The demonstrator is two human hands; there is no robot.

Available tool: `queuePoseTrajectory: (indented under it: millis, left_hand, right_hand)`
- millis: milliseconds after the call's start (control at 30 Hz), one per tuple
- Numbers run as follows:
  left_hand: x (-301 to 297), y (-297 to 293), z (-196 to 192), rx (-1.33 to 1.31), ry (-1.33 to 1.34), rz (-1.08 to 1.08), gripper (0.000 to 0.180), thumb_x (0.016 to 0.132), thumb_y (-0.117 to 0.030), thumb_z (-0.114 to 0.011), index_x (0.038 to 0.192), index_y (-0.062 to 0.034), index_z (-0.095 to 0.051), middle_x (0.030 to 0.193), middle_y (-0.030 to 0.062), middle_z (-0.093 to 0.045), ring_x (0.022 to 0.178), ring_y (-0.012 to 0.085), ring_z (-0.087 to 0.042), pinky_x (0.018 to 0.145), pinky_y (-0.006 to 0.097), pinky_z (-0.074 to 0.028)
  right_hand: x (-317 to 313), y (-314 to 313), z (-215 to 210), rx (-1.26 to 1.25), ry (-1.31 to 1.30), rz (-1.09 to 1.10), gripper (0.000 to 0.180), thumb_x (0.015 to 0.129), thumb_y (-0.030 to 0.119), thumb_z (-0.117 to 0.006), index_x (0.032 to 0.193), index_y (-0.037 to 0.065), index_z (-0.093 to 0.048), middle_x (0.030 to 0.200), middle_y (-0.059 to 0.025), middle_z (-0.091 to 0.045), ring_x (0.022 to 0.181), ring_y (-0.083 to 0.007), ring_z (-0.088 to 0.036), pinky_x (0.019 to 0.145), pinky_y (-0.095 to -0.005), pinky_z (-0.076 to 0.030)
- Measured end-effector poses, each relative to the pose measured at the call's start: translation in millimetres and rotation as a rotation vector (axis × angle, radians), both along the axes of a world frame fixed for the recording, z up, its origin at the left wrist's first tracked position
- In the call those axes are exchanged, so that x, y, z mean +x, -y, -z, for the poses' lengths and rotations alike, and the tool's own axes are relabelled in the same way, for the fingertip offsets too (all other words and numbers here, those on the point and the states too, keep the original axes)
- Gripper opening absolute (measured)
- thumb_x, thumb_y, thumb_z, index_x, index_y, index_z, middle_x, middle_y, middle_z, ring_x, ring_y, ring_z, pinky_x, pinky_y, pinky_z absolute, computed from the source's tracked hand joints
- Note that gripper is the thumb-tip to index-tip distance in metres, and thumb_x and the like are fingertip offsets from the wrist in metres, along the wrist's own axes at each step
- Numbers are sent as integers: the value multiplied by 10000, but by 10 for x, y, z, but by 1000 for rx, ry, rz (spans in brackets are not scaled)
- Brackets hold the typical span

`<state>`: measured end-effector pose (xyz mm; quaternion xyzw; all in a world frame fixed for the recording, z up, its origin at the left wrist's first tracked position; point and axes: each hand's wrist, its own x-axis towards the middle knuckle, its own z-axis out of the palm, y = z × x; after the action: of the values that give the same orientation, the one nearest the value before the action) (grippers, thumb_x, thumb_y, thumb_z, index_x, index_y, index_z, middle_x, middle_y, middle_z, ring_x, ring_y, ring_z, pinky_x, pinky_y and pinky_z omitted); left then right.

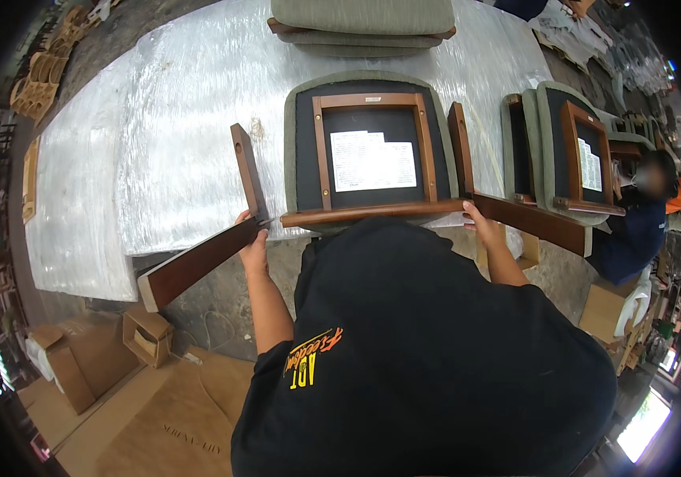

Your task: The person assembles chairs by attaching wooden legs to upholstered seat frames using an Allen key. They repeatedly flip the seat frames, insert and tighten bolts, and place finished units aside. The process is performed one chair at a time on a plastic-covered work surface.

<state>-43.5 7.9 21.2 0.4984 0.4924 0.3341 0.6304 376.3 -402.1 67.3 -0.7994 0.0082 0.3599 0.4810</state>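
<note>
Step in hand, as I read it: fitting the leg frame onto the upturned seat [370, 151]. The seat lies underside up on the plastic-wrapped surface [173, 135], near its front edge: dark fabric bottom, wood inner frame, white paper label in the middle, green upholstery showing round the rim.

Left hand [254, 238]: grip closed round the left leg [197, 262] at the corner where it meets its short upright piece [248, 171]. The leg's far end sticks out past the surface edge, over the floor.

Right hand [479, 222]: grip closed on the right leg [535, 222] where it joins the front rail [372, 213]. The rail runs between both hands, just against the seat's near rim. Cannot tell whether it sits flush or hovers; the torso hides the lower edge.

Judgement: about midway. The frame is offered up but I see no fasteners or tools. The next move calls for squaring both uprights to the seat's side edges and pressing the rail down evenly, both hands together, so neither corner lifts.

Nearby: stacked cushions [362, 24] at the far side of the surface, more upturned seats [575, 155] to the right, another person [642, 219] working beside them, cardboard boxes [90, 354] on the floor.
</note>
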Motion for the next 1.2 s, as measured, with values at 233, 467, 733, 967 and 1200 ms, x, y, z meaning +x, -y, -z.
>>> queuePoseTrajectory:
  millis: [233, 467, 733, 967, 1200]
  left_hand:
    - [133, 44, 56, 54, -18, 68, 665, 717, 158, -555, 1336, -81, -602, 1293, 57, -593, 1236, 196, -569, 1091, 315, -423]
    - [106, -75, 168, 307, -114, 232, 643, 705, 153, -514, 1308, -58, -595, 1252, 62, -593, 1194, 200, -574, 1077, 322, -436]
    - [118, -115, 83, 260, -11, 264, 650, 708, 194, -494, 1306, -41, -596, 1226, 70, -607, 1172, 186, -582, 1058, 317, -448]
    - [128, -140, 127, 338, -79, 271, 680, 712, 191, -495, 1347, -34, -582, 1262, 75, -614, 1204, 192, -585, 1059, 324, -454]
    - [181, -211, 108, 193, -122, 254, 670, 717, 184, -504, 1340, -43, -599, 1277, 67, -613, 1211, 200, -582, 1046, 325, -461]
  right_hand:
    - [3, -47, -65, -45, 33, 0, 828, 926, 461, -804, 1570, 59, -472, 1378, -143, -657, 1149, -289, -713, 855, -392, -622]
    - [-23, -52, -87, -57, 24, 25, 832, 930, 468, -797, 1577, 65, -464, 1378, -127, -660, 1102, -270, -733, 802, -362, -624]
    - [-22, -7, 41, -23, 0, 59, 870, 915, 509, -786, 1595, 85, -445, 1371, -122, -654, 1073, -257, -735, 784, -347, -615]
    - [-65, -54, 7, -12, 16, 55, 800, 918, 512, -776, 1512, 37, -528, 1335, -142, -669, 1042, -263, -743, 774, -351, -617]
    - [-27, -41, 1, -76, -32, 31, 787, 908, 527, -780, 1458, 2, -574, 1323, -159, -681, 1025, -268, -751, 768, -341, -614]
